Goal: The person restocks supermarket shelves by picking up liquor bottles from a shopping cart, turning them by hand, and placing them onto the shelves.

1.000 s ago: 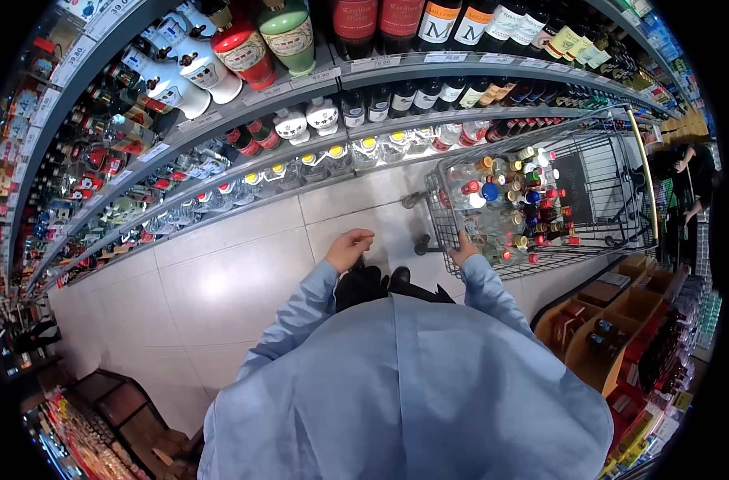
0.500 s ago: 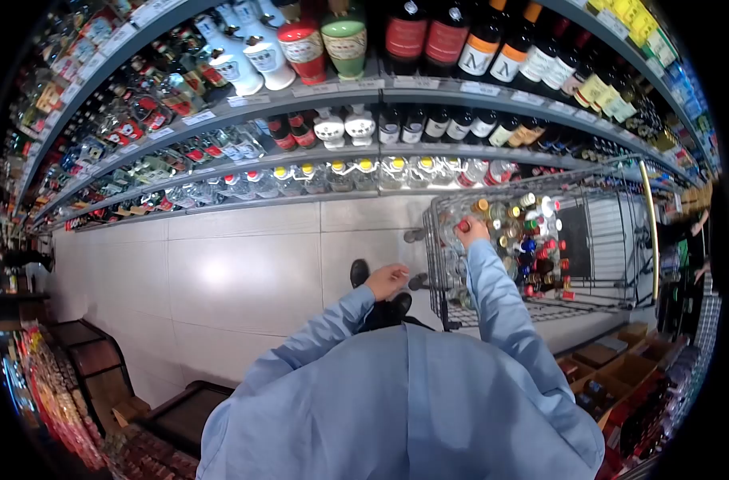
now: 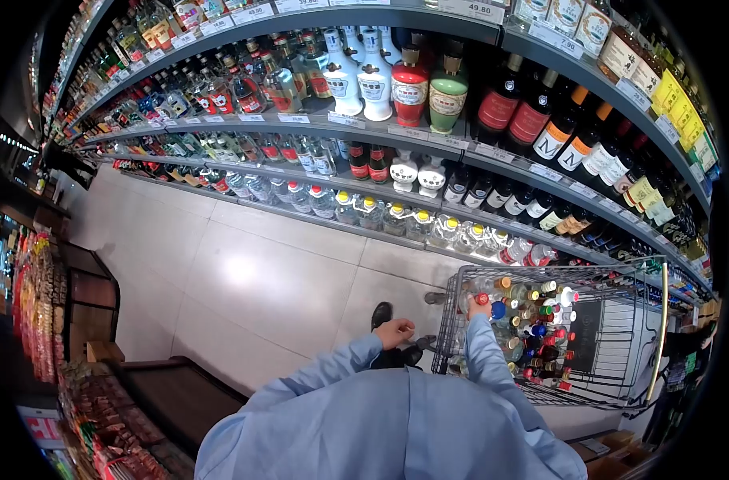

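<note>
My right hand [image 3: 474, 310] pinches the red-top bottle [image 3: 482, 298] at the left end of the cart [image 3: 588, 332], and I should hold it snug and straight so it won't bump the other bottles [image 3: 538, 330], while my left hand [image 3: 396, 333] hangs empty, loosely curled.

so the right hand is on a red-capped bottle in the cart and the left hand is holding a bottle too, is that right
Not quite: the left hand is empty; the head view shows it over the floor, beside the cart. The right hand is on a red-capped bottle in the cart.
</note>
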`<action>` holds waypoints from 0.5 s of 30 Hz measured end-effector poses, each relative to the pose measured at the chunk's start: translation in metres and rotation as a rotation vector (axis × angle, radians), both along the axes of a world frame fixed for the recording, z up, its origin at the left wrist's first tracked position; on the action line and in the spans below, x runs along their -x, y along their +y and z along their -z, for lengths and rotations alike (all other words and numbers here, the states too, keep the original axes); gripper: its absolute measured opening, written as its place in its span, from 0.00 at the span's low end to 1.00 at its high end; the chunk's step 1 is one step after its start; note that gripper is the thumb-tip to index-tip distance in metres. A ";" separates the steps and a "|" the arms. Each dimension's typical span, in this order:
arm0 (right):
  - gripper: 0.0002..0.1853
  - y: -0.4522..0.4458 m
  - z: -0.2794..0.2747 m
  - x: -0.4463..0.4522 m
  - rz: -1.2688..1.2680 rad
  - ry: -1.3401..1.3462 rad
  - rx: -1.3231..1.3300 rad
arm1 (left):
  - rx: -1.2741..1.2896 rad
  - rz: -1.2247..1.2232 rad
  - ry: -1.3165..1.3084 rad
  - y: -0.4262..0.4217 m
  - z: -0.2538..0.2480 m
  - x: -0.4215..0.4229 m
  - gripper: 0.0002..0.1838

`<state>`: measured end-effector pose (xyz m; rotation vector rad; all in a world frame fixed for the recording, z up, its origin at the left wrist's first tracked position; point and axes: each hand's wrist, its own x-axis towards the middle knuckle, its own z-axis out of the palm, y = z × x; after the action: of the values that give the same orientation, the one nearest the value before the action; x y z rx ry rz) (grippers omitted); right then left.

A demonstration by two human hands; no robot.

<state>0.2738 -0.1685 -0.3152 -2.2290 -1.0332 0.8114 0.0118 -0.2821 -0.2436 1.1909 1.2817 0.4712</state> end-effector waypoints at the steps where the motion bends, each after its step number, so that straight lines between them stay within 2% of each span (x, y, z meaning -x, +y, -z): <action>1: 0.25 0.000 -0.001 0.001 0.017 -0.005 0.064 | 0.004 -0.001 0.011 -0.003 -0.003 0.002 0.16; 5: 0.26 -0.011 -0.025 0.008 -0.117 -0.118 0.151 | 0.050 -0.075 -0.037 -0.006 -0.020 0.004 0.13; 9: 0.23 -0.040 -0.057 0.023 -0.136 -0.103 -0.080 | 0.002 -0.103 -0.050 -0.006 -0.032 0.011 0.12; 12: 0.21 -0.052 -0.105 0.031 -0.239 -0.179 -0.059 | -0.052 -0.095 -0.072 -0.005 -0.024 0.010 0.12; 13: 0.18 -0.055 -0.108 0.029 -0.257 -0.140 -0.105 | -0.078 -0.085 -0.077 -0.004 -0.024 0.008 0.12; 15: 0.15 -0.062 -0.131 0.021 -0.388 -0.289 -0.260 | -0.136 -0.063 -0.053 -0.003 -0.037 0.005 0.12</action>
<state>0.2531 -0.2307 -0.1842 -1.9851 -1.6447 0.4747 0.0073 -0.2853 -0.2065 1.2455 1.2602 0.6406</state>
